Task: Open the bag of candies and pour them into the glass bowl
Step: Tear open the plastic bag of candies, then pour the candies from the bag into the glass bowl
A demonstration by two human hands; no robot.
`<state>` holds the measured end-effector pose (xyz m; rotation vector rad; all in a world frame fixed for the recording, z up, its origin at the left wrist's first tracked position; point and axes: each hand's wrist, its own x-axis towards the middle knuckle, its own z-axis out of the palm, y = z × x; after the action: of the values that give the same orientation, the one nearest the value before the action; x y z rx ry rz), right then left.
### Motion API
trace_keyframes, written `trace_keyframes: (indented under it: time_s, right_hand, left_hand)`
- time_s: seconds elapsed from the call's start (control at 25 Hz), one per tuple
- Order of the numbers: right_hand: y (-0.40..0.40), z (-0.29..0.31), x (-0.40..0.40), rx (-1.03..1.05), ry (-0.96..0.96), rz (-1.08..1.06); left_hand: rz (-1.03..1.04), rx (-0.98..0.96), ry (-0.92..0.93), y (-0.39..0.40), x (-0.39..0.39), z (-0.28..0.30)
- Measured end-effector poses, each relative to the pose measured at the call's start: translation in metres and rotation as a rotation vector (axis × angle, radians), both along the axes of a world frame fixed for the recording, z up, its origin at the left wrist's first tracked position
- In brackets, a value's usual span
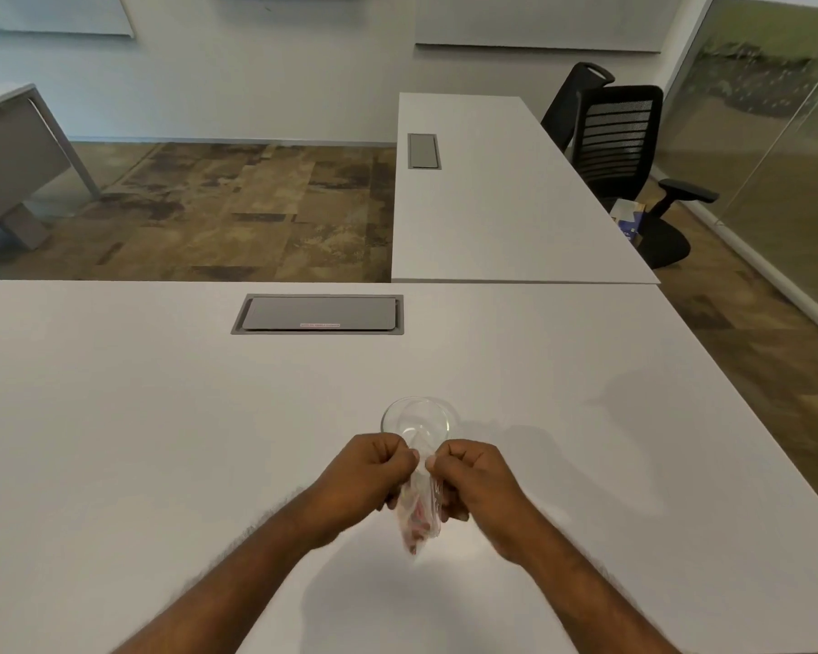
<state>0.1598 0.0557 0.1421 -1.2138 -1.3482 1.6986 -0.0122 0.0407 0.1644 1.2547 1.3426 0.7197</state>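
Glass bowl (419, 420) sits just beyond both hands, touching-close to the fingertips; only obstacle nearby. Table (161, 441) bare left, right and near side of hands. Cable hatch (318, 313) flush, well beyond.

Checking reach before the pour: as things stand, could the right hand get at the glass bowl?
Probably yes. The glass bowl stands on the table just beyond the right hand, with nothing between them. But that hand and the left hand are both gripping the bag of candies.
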Motion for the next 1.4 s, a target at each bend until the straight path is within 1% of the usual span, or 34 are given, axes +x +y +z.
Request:
trace_keyframes:
  time_s: [0.08, 0.16, 0.28, 0.36, 0.4, 0.44, 0.48, 0.6, 0.68, 0.72, 0.76, 0.84, 0.92, 1.0, 1.12, 1.2, 1.24, 1.32, 1.4]
  right_hand:
    - [0.012, 0.001, 0.012, 0.125, -0.182, 0.003]
    - [0.022, 0.001, 0.023, 0.253, -0.383, 0.031]
    - [0.031, 0.007, 0.029, 0.448, -0.666, 0.211]
    - [0.032, 0.011, 0.028, 0.59, -0.824, 0.325]
    - [0.033, 0.01, 0.028, 0.62, -0.851, 0.341]
    - [0.035, 0.008, 0.029, 0.605, -0.82, 0.338]
    - [0.036, 0.005, 0.031, 0.537, -0.709, 0.314]
    - [0.032, -0.007, 0.032, 0.222, -0.183, 0.14]
    - [0.033, -0.03, 0.026, -0.022, 0.097, 0.013]
    - [0.034, -0.04, 0.02, -0.153, 0.204, -0.005]
    - [0.036, -0.049, 0.012, -0.275, 0.304, 0.02]
    - [0.037, -0.056, -0.005, -0.458, 0.465, 0.047]
    - [0.035, -0.056, -0.018, -0.594, 0.619, 0.016]
    - [0.031, -0.047, -0.028, -0.648, 0.788, 0.025]
    - [0.037, -0.045, -0.027, -0.669, 0.906, -0.005]
    - [0.045, -0.043, -0.017, -0.659, 0.983, 0.013]
    - [0.048, -0.04, -0.012, -0.652, 1.013, 0.027]
    - [0.055, -0.042, 0.002, -0.641, 1.038, -0.015]
    - [0.063, -0.045, 0.014, -0.647, 1.002, -0.087]
  left_hand:
    - [-0.067, 0.055, 0.235, 0.008, -0.011, 0.012]
    - [-0.176, 0.127, 0.462, 0.014, -0.02, 0.019]
    - [-0.365, 0.167, 0.756, 0.021, -0.023, 0.031]
    - [-0.457, 0.173, 0.854, 0.024, -0.021, 0.039]
    - [-0.485, 0.179, 0.863, 0.026, -0.02, 0.042]
    - [-0.495, 0.187, 0.854, 0.027, -0.018, 0.045]
    - [-0.485, 0.189, 0.827, 0.029, -0.017, 0.048]
    - [-0.419, 0.176, 0.703, 0.034, -0.013, 0.059]
    - [-0.374, 0.175, 0.63, 0.039, -0.01, 0.069]
    - [-0.357, 0.183, 0.601, 0.041, -0.008, 0.075]
    - [-0.342, 0.19, 0.571, 0.044, -0.005, 0.081]
    - [-0.325, 0.177, 0.487, 0.049, 0.0, 0.092]
    - [-0.315, 0.165, 0.408, 0.055, 0.002, 0.099]
    - [-0.307, 0.158, 0.363, 0.062, 0.001, 0.1]
    - [-0.294, 0.109, 0.314, 0.07, -0.009, 0.092]
    - [-0.256, 0.067, 0.249, 0.075, -0.017, 0.082]
    - [-0.216, 0.036, 0.191, 0.077, -0.021, 0.075]
    - [-0.087, -0.042, 0.052, 0.082, -0.03, 0.052]
    - [0.097, -0.124, -0.023, 0.087, -0.037, 0.014]
